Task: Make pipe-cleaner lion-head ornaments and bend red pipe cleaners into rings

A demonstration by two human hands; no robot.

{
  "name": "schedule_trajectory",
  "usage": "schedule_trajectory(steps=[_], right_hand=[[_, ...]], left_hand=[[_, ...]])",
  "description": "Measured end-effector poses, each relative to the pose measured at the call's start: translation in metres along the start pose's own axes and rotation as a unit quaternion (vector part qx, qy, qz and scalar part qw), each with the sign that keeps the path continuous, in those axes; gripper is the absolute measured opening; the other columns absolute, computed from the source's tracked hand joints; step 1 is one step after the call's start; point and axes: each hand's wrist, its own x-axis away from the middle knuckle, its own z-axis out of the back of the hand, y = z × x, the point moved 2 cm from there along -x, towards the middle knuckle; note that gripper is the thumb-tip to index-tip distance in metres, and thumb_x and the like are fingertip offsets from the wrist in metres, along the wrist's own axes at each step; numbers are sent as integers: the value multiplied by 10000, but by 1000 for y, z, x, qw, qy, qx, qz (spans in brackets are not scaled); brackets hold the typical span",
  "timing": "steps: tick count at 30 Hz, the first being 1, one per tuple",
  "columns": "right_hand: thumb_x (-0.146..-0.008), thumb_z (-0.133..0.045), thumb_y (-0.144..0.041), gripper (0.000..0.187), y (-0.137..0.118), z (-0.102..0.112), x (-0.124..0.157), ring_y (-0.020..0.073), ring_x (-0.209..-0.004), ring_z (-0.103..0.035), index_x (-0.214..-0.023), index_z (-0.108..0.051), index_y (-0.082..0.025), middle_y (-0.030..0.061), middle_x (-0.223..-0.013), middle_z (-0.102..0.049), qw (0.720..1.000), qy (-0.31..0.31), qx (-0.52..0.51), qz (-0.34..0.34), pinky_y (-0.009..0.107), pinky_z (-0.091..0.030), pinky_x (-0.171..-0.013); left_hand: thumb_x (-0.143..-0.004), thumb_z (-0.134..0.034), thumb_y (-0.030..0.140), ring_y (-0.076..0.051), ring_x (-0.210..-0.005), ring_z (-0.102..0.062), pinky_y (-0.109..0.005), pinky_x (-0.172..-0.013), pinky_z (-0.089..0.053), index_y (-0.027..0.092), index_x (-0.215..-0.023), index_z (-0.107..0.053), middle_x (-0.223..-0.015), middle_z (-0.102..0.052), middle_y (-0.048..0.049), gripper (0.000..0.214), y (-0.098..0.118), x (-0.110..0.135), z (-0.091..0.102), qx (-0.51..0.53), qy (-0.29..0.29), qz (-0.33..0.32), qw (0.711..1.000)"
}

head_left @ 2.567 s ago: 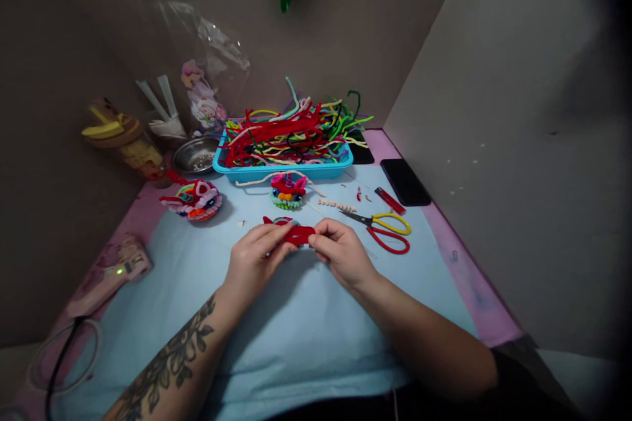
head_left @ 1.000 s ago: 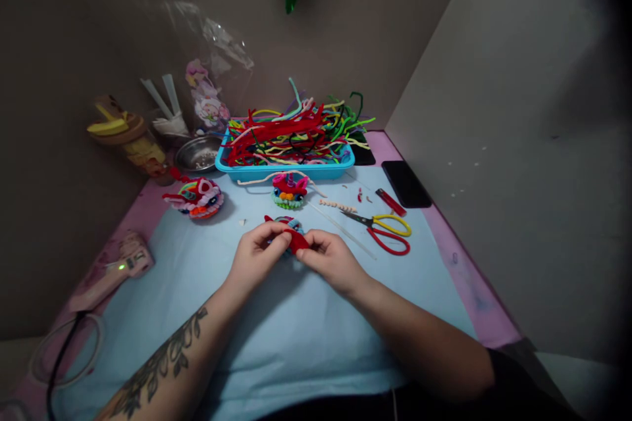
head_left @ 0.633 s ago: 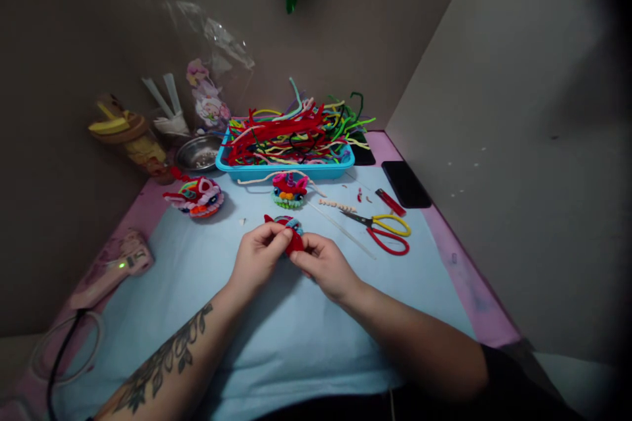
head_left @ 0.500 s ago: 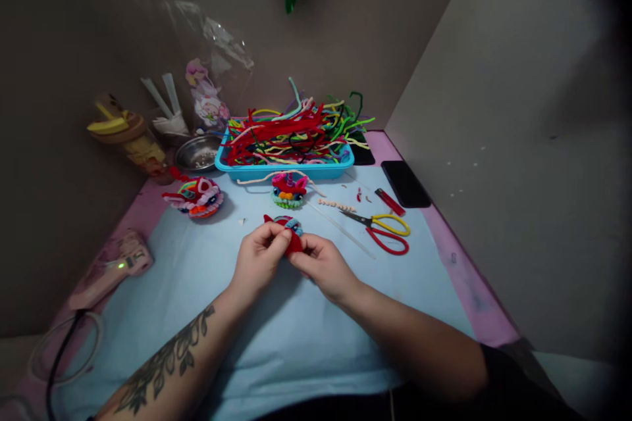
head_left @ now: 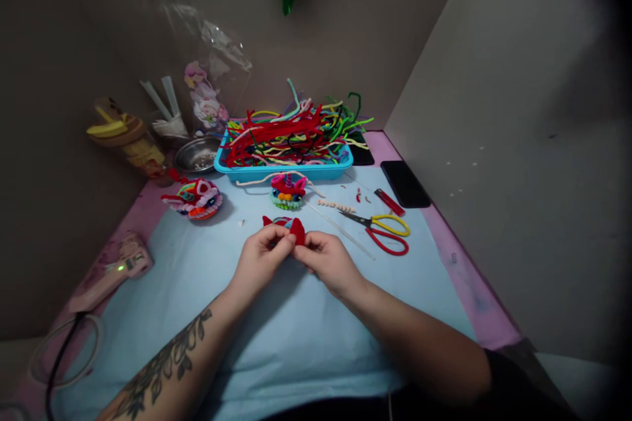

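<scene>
Both my hands meet at the middle of the light blue mat (head_left: 197, 289). My left hand (head_left: 260, 260) and my right hand (head_left: 326, 260) pinch a small red pipe-cleaner piece (head_left: 296, 231) between their fingertips; its rounded red tip stands up above my fingers. A bit of red and light blue craft work (head_left: 274, 221) shows just behind my left fingers. Most of what I grip is hidden by my fingers.
A blue tray (head_left: 284, 171) of mixed pipe cleaners stands at the back. Two finished pipe-cleaner figures (head_left: 288, 189) (head_left: 193, 198) lie before it. Red-and-yellow scissors (head_left: 385, 230), a red lighter (head_left: 389, 200), a phone (head_left: 405, 182), a pink glue gun (head_left: 111, 272) and a metal bowl (head_left: 196, 154) surround the mat.
My hands have drawn closer together. The red piece, stretched flat between them earlier, is now folded with its tip standing up above my fingertips.
</scene>
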Motion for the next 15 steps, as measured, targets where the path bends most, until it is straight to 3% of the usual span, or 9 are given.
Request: schedule_trajectory(steps=[3,7,15], right_hand=[[-701,-676,-388,285,-7,3,0,55,-435,-348,-623,-506,-172,-76,-484,-425,998,-33,44,3,205,-238,-428],[-702,-665,-405,262,-15,10,-3,58,-425,-371,-736,-544,-175,-71,-533,-475,1000,10,-4,10,203,-266,-419],[-691,-689,-383,255,-18,14,-3,54,-423,-359,-661,-565,-162,-66,-492,-467,1000,22,6,17,199,-267,-414]], left_hand=[[-764,-596,360,-105,-614,-467,-216,-602,-371,143,-701,-594,-644,-551,19,225,-1,-1,1,-11,-2,7,1000],[-759,-587,400,-88,-546,-409,-206,-539,-328,145,-701,-591,-597,-509,40,262,3,-1,-1,-25,-21,28,999],[-763,-571,403,-91,-526,-380,-216,-532,-324,150,-697,-590,-573,-475,43,262,5,1,-3,-43,-24,26,998]])
